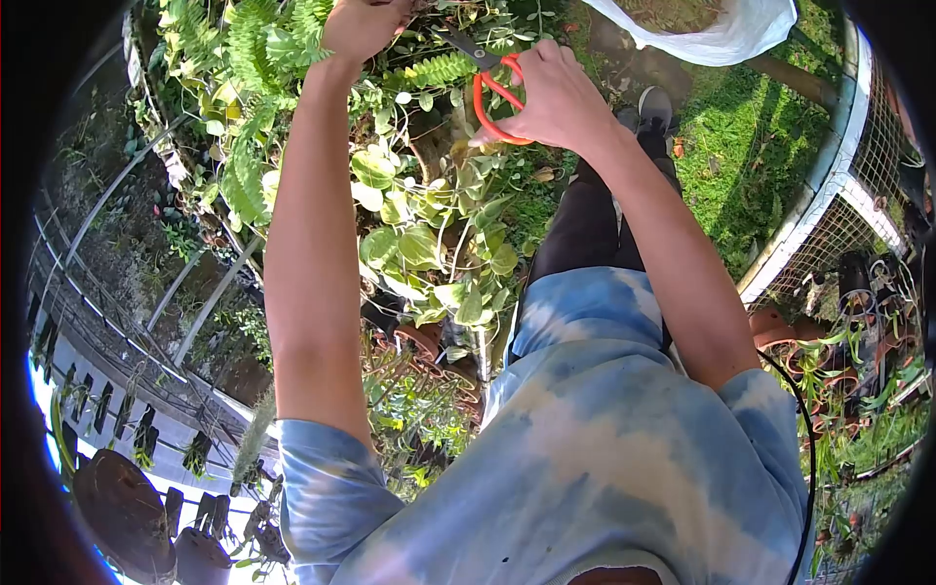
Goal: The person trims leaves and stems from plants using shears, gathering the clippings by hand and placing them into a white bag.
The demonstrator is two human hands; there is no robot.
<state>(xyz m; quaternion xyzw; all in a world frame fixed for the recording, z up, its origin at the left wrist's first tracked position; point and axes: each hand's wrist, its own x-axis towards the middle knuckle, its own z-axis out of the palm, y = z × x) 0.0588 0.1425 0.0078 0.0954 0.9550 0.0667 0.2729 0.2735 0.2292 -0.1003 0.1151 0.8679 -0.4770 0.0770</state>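
Note:
My right hand (565,97) grips a pair of scissors (499,97) with orange-red handles. Their dark blades point up and left into the foliage, towards my left hand (366,29). That hand is at the top edge of the view among the leaves, its fingers curled and partly cut off by the frame. Whatever it pinches cannot be made out. Fern fronds (255,58) grow just left of it. Below both hands hangs a leafy plant with broad pale-green leaves (419,249).
A white plastic bag (717,34) hangs open at the upper right. Grass (726,185) lies beyond my legs, bordered by a white-framed mesh fence (838,210). Terracotta pots (770,327) stand at the right. Dark hanging pots (122,512) are at the lower left.

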